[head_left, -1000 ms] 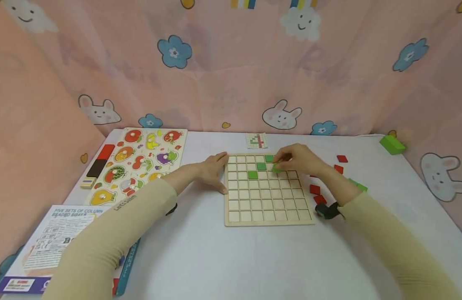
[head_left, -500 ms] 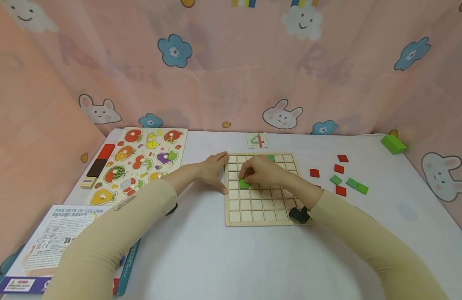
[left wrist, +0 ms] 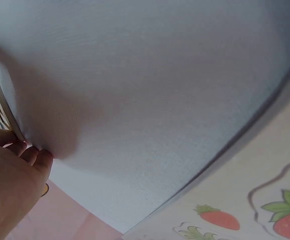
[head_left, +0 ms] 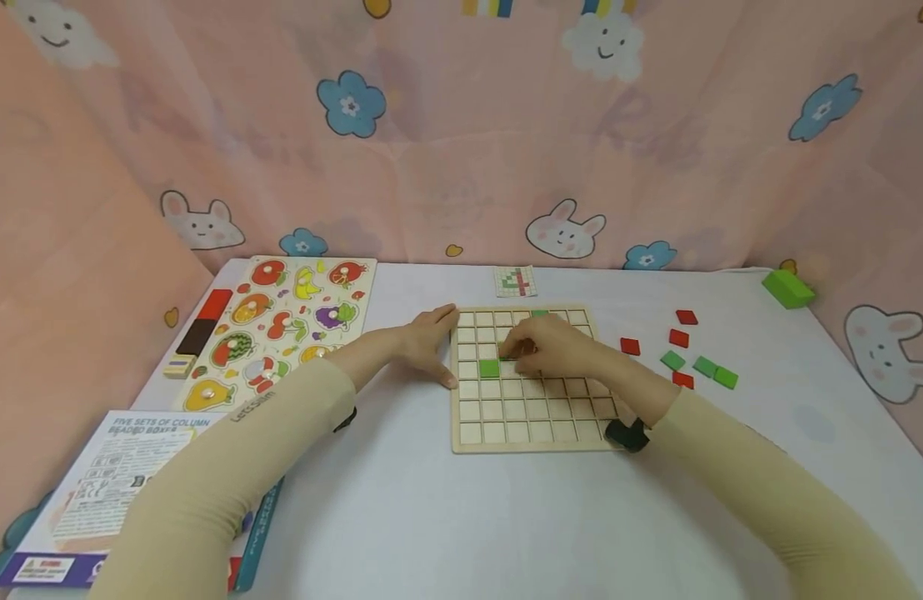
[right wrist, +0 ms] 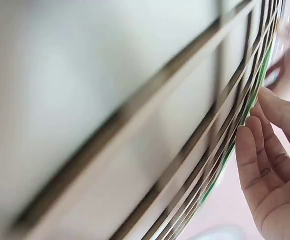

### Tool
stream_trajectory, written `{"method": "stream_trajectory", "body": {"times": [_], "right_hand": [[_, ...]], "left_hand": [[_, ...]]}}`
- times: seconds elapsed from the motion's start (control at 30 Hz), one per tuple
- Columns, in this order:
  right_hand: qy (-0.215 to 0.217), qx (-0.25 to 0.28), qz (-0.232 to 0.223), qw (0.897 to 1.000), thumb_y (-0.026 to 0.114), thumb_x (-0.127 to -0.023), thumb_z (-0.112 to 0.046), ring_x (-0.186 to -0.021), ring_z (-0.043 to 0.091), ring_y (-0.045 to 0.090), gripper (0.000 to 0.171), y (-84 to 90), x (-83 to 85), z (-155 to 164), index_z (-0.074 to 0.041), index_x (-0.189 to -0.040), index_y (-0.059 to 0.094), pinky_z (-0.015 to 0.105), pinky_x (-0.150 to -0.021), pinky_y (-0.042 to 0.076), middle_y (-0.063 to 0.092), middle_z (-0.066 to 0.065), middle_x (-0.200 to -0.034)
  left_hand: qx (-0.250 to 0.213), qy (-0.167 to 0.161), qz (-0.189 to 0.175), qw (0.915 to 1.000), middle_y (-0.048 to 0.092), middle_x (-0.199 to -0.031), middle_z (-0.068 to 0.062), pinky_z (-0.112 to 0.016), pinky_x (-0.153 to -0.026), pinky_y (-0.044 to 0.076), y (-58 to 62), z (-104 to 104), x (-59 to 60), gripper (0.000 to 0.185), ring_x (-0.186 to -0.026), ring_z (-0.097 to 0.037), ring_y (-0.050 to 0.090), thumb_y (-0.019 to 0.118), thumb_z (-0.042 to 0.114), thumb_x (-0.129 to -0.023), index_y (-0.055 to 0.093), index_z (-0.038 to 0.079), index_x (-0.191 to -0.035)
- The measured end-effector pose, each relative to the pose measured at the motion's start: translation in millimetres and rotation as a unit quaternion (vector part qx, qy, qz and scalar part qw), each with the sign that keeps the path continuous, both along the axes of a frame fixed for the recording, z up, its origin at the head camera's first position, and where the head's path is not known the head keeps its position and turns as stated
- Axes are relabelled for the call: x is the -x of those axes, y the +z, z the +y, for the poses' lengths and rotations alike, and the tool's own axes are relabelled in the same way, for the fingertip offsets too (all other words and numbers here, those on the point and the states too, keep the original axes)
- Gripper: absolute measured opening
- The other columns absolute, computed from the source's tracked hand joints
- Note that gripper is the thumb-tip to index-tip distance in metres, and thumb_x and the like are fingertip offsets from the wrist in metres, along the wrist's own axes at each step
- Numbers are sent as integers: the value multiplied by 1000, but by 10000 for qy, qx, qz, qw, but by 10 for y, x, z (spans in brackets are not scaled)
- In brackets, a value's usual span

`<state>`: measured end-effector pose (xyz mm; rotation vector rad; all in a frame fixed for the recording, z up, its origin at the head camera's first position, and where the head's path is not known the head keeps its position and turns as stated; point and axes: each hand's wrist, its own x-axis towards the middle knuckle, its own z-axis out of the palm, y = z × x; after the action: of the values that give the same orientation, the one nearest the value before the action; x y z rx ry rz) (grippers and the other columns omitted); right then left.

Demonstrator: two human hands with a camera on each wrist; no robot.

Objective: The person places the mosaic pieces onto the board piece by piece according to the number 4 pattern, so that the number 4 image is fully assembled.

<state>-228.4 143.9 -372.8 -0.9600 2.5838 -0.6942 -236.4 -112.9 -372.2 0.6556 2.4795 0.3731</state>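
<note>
A wooden grid board [head_left: 540,433] lies on the white table, with a green tile [head_left: 488,368] in one of its cells. Another green tile [head_left: 540,313] shows at the far edge of the grid, partly hidden behind my right hand [head_left: 553,346]. That hand is over the middle of the board, fingers bent and fingertips right at the cells; in the right wrist view thumb and fingers [right wrist: 250,150] are apart beside a green strip of tile. My left hand [head_left: 429,343] rests against the board's left edge, thumb and fingers spread along it.
Right of the board lie several loose red tiles [head_left: 679,338] and green tiles [head_left: 705,367]. A small pattern card [head_left: 516,282] sits behind it. A fruit puzzle [head_left: 281,321], a box [head_left: 124,467] and an eraser [head_left: 179,366] stand left; a green block [head_left: 788,288] is far right.
My right hand goes from the far right of the grid to its left, where a green tile now lies in a cell, then moves slightly right off it. The left hand stays put.
</note>
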Motion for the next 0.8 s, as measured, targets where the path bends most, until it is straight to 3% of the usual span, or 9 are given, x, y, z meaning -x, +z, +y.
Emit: {"method": "stream_trajectory", "body": {"times": [0.13,0.3,0.43,0.6,0.8], "right_hand": [[-613,-42,-92,9981,71,-89,-9,-93,17,60,23,37,51,523,-11,-111,74,34,-86,54,72,4,-103],[-1260,-470,-199,9907,69,-87,-5,-95,21,60,24,108,117,1240,-11,-110,73,31,-81,53,71,6,-102],[-1479,-749,-458,9851,69,-84,-2,-98,23,58,26,102,122,1713,-10,-109,73,29,-78,53,68,8,-105],[-1599,-922,-563,9812,73,-81,-1,-99,25,58,28,74,86,1996,-10,-107,75,29,-75,56,68,10,-108],[-1794,-942,-674,9769,78,-80,-9,-100,25,55,25,35,55,2046,-13,-104,75,24,-71,55,66,9,-107]], "left_hand": [[50,0,23,10000,-8,-168,-15,-49,-129,9,9,20,13,121,-156,-38,-1,79,46,-80,-2,3,-159],[66,-36,41,10000,-8,-168,-18,-49,-129,10,20,20,10,120,-156,-40,0,79,45,-80,-1,1,-158],[81,-44,63,9999,-7,-167,-19,-50,-129,10,24,16,4,120,-155,-42,1,79,45,-81,-1,0,-158],[127,-49,57,9999,-7,-167,-20,-51,-128,11,22,14,-8,119,-155,-43,2,78,45,-81,-1,0,-158],[112,-64,40,9999,-7,-167,-19,-51,-129,10,15,23,-7,119,-155,-42,1,78,46,-81,-1,0,-158]]}}
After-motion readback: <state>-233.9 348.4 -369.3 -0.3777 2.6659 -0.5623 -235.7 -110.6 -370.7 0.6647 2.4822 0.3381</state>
